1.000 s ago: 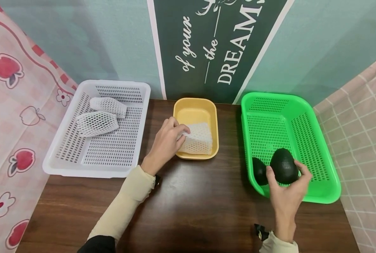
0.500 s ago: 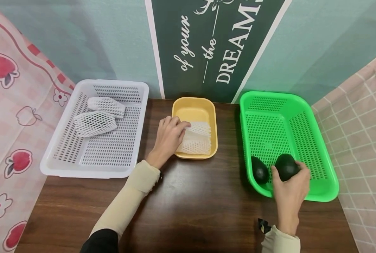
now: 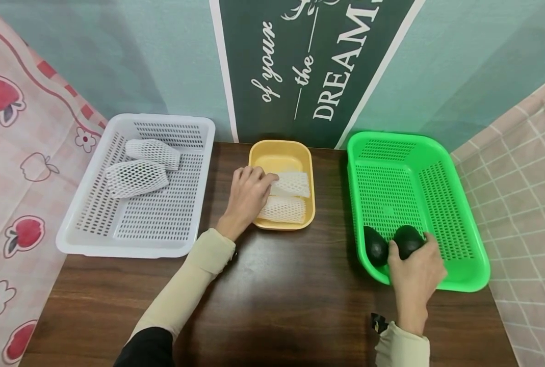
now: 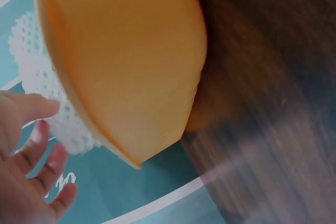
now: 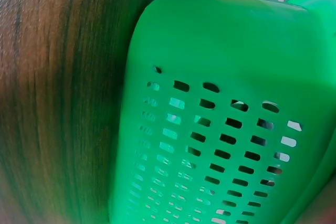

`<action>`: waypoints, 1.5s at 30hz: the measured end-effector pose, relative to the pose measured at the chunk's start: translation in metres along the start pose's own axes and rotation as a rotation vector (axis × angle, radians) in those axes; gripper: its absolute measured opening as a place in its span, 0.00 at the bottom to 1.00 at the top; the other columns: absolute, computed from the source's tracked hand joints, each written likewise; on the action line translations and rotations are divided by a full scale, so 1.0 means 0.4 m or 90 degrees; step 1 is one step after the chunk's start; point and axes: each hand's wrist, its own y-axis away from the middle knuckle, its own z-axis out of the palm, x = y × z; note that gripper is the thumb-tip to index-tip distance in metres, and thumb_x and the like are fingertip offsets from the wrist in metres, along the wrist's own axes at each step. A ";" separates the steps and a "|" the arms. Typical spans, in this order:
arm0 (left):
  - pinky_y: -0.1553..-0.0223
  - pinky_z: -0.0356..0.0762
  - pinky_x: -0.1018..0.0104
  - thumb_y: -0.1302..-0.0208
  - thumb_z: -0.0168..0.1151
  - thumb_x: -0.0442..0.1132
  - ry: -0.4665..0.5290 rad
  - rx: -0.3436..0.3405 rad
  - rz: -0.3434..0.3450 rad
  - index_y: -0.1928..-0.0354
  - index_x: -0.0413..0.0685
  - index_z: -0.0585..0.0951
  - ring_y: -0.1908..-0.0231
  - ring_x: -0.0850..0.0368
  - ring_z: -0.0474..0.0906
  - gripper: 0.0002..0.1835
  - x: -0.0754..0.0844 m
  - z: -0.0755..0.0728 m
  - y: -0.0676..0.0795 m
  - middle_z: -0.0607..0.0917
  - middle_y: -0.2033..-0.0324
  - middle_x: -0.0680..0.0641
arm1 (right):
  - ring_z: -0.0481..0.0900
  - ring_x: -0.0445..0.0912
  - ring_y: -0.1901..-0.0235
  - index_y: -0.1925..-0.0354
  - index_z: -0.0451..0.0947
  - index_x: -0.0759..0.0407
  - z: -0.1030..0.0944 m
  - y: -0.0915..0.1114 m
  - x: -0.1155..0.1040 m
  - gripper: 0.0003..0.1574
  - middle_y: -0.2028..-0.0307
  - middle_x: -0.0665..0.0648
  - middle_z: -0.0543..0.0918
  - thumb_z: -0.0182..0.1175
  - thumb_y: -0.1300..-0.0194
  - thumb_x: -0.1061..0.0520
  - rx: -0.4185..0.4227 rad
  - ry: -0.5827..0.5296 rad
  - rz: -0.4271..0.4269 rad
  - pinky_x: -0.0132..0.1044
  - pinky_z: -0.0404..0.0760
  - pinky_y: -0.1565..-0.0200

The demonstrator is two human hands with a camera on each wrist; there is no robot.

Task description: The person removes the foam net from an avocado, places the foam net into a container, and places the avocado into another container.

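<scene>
My right hand (image 3: 418, 267) holds a dark fruit (image 3: 407, 239) low in the front part of the green basket (image 3: 387, 188), thumb on its left side and fingers round its right. A second dark fruit (image 3: 375, 246) lies just left of it, against the basket's left wall; I cannot tell whether the two touch. My right wrist's camera shows mostly the slotted outside of the basket, so that grip is seen only from above.

My left hand (image 3: 249, 191) reaches over the left rim of the yellow tray (image 3: 279, 159), pinching the left end of a white net sleeve (image 3: 292, 183) between thumb and finger. My other fingers are bent and spread apart, and in the left wrist view the net stands above the tray's rim. Another flat net sleeve (image 3: 283, 210) lies in the tray, nearer to me.

Left of the tray, well apart from the green basket, is a white basket (image 3: 157, 219). Two bulging net sleeves (image 3: 136, 178) lie in it, one behind the other; I cannot tell what fills them. All three containers rest on a brown wooden table (image 3: 272, 306). Behind it hangs a blue-green cloth (image 3: 171, 61) with a dark lettered panel (image 3: 295, 76).
</scene>
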 end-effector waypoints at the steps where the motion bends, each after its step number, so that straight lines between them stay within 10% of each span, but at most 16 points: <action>1: 0.51 0.72 0.50 0.34 0.62 0.33 -0.004 -0.013 0.000 0.56 0.55 0.85 0.65 0.47 0.74 0.09 0.000 0.002 0.003 0.80 0.69 0.47 | 0.69 0.75 0.46 0.30 0.59 0.66 0.001 0.000 -0.001 0.44 0.42 0.78 0.73 0.64 0.36 0.51 -0.003 0.003 -0.001 0.70 0.60 0.47; 34: 0.45 0.66 0.45 0.40 0.68 0.36 0.007 -0.075 0.004 0.50 0.53 0.83 0.59 0.45 0.76 0.15 0.002 -0.119 0.044 0.84 0.62 0.46 | 0.61 0.77 0.38 0.24 0.46 0.67 -0.019 -0.021 0.001 0.43 0.32 0.81 0.60 0.48 0.27 0.50 -0.218 0.109 0.059 0.71 0.54 0.38; 45: 0.42 0.64 0.44 0.37 0.67 0.41 0.051 -0.180 -0.022 0.44 0.53 0.80 0.55 0.44 0.78 0.19 -0.003 -0.207 0.045 0.85 0.58 0.46 | 0.61 0.77 0.38 0.23 0.46 0.65 -0.019 -0.024 0.003 0.41 0.31 0.80 0.58 0.43 0.27 0.50 -0.259 0.132 0.056 0.71 0.56 0.39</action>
